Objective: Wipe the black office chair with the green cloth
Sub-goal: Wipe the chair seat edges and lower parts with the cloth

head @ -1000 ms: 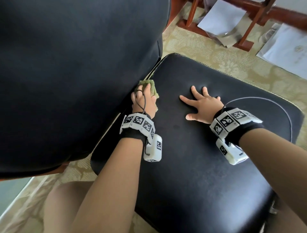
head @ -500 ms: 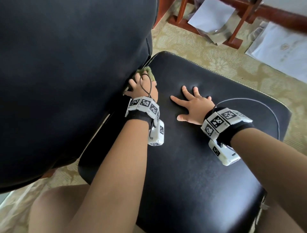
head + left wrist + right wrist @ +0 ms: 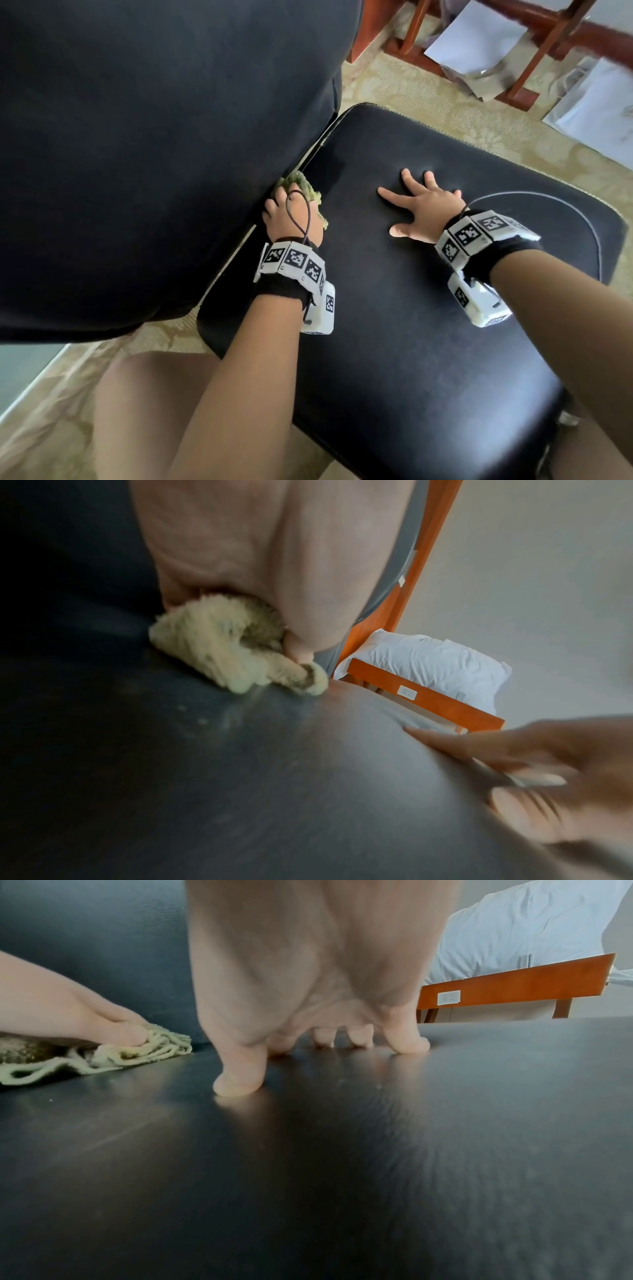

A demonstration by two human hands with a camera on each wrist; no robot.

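My left hand [image 3: 291, 219] curls round the bunched green cloth [image 3: 301, 185], pressing it into the crease where the black office chair's seat [image 3: 428, 359] meets its backrest [image 3: 154, 137], since grime likely gathers there. My right hand [image 3: 424, 212] lies flat on the seat, fingers [image 3: 240, 1080] spread, probably steadying the chair.

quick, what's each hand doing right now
Left hand: closed on the green cloth, pressing it where the seat meets the backrest.
Right hand: open, fingers spread flat on the seat.
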